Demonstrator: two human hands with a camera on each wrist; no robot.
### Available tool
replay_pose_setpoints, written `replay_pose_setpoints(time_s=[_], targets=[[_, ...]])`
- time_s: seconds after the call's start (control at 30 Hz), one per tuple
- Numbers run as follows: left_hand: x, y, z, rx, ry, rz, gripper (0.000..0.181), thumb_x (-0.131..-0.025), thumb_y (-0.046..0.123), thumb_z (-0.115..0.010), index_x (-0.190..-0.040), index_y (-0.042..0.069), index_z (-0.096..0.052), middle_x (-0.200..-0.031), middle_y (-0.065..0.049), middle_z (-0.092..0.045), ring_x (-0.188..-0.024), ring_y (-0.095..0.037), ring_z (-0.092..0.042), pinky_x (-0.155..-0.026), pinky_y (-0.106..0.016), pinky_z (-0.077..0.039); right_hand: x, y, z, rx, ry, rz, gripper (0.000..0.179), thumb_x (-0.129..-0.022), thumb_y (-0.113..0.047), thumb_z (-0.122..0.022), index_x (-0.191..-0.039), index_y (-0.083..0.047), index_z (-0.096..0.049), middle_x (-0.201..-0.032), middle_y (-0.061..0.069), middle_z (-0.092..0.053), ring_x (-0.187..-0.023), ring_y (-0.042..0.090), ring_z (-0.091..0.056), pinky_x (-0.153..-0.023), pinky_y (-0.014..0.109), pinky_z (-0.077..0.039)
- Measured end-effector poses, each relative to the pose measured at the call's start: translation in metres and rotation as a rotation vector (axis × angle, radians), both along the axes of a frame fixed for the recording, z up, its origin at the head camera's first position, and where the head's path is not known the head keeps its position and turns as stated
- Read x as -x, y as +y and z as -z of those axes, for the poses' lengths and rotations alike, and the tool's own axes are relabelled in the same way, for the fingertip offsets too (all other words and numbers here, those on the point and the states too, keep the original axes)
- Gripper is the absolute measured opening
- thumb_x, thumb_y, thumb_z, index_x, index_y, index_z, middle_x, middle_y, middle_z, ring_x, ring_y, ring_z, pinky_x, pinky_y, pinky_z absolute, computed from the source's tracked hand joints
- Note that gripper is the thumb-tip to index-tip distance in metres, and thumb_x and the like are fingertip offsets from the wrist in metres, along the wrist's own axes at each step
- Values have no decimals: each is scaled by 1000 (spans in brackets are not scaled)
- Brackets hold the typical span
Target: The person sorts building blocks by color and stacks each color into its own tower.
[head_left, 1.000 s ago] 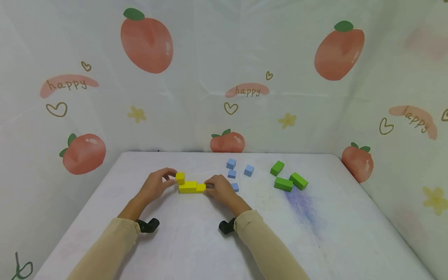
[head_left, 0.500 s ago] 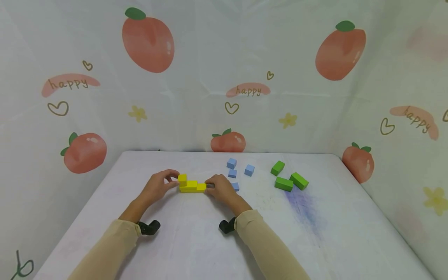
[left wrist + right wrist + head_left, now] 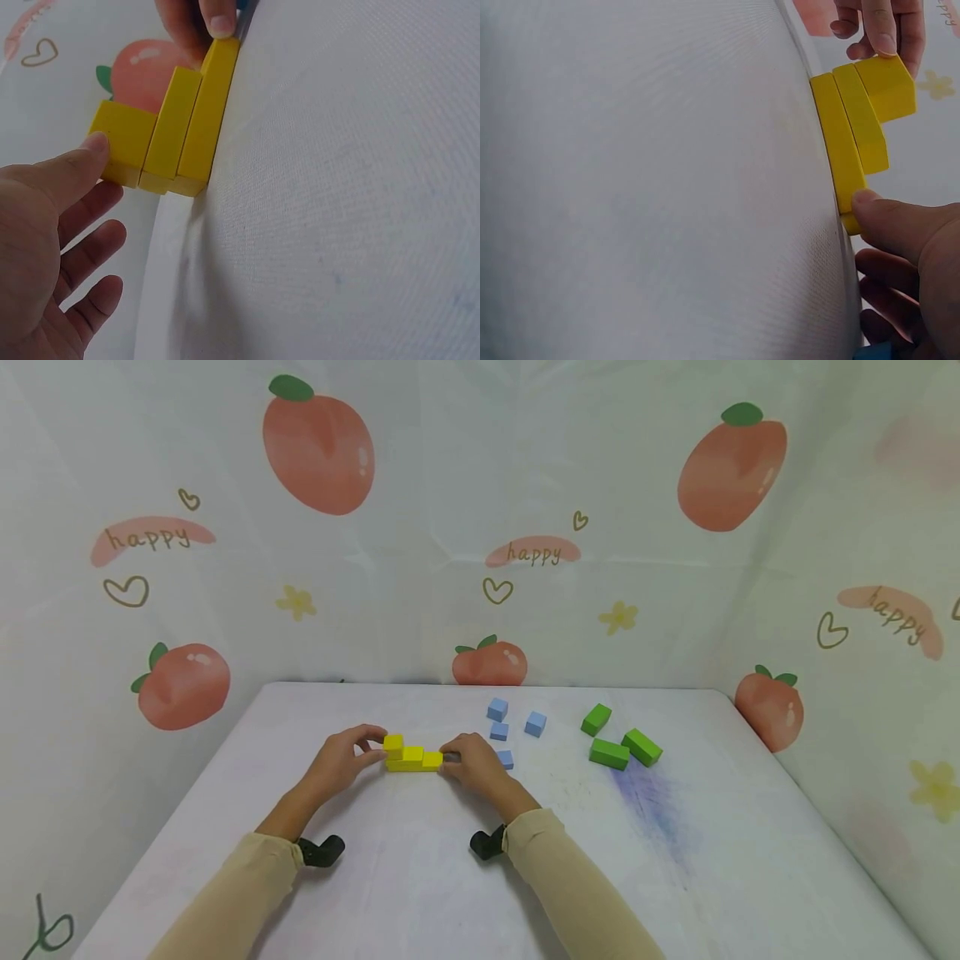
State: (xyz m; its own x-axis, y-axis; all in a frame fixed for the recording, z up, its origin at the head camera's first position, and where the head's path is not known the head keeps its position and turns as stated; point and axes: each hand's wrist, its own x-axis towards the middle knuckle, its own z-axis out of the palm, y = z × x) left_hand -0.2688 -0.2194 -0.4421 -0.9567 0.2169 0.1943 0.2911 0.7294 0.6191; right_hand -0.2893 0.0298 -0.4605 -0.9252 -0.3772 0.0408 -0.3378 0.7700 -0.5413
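- Left hand (image 3: pixel 341 762) pinching the top yellow block (image 3: pixel 126 141), thumb on its near face, up at the stack's left end.
- Right hand (image 3: pixel 474 766) pinching the bottom yellow block (image 3: pixel 432 763) by its right end, down on the white table (image 3: pixel 405 860).
- Middle yellow block (image 3: pixel 173 120) sandwiched between those 2, the 3 left ends looking close to flush.
- Steady now: I'd anchor the base and make only tiny nudges up top.
- Light fingers; a hard sideways push could drag the middle along.
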Motion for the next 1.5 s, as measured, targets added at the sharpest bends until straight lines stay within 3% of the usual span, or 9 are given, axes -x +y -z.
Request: replay_pose_setpoints(time_s=[0.6,0.87,1.0,1.2,1.33,1.5], targets=[[-1,-2,0,9,16,10,49,-88,21,-74,-133,12,-58,-120,-7,-64,-99,-24,-55,-78,-38,-46,1,-1,-1,-38,-14,-3,33,-89,-22,-72,-121,-14,-70,-115,0,-65,-112,20,-53,-101,36,-41],[-5,3,-9,-18,128,28,52,-86,17,-76,-134,12,-57,-124,-7,-61,-103,-25,-54,-84,-46,-48,1,2,-8,-67,-54,-10,42,-90,-24,-71,-130,-14,-64,-125,2,-62,-118,20,-52,-103,36,-39],[-9,10,-17,-49,219,35,49,-83,15,-78,-129,11,-61,-122,-8,-62,-100,-24,-54,-80,-46,-49,-2,8,-12,-36,-7,-13,43,-90,-24,-71,-132,-14,-62,-128,3,-61,-121,21,-51,-104,37,-39],[-18,27,-26,-120,358,99,44,-81,12,-80,-123,9,-64,-116,-7,-64,-92,-22,-54,-72,-45,-49,-11,22,-23,55,83,-16,39,-90,-21,-71,-128,-12,-64,-127,5,-60,-121,24,-51,-103,41,-40],[-22,38,-28,-148,381,143,44,-81,13,-80,-122,9,-64,-116,-5,-65,-91,-22,-55,-70,-41,-49,-17,29,-28,65,138,-26,38,-89,-21,-73,-125,-11,-65,-125,4,-62,-120,25,-53,-102,41,-41],[-26,50,-28,-170,372,155,43,-81,14,-80,-121,11,-65,-115,-2,-65,-92,-18,-54,-72,-37,-50,-24,39,-27,9,216,-39,39,-88,-24,-74,-124,-13,-66,-123,1,-63,-119,21,-53,-102,38,-41]])
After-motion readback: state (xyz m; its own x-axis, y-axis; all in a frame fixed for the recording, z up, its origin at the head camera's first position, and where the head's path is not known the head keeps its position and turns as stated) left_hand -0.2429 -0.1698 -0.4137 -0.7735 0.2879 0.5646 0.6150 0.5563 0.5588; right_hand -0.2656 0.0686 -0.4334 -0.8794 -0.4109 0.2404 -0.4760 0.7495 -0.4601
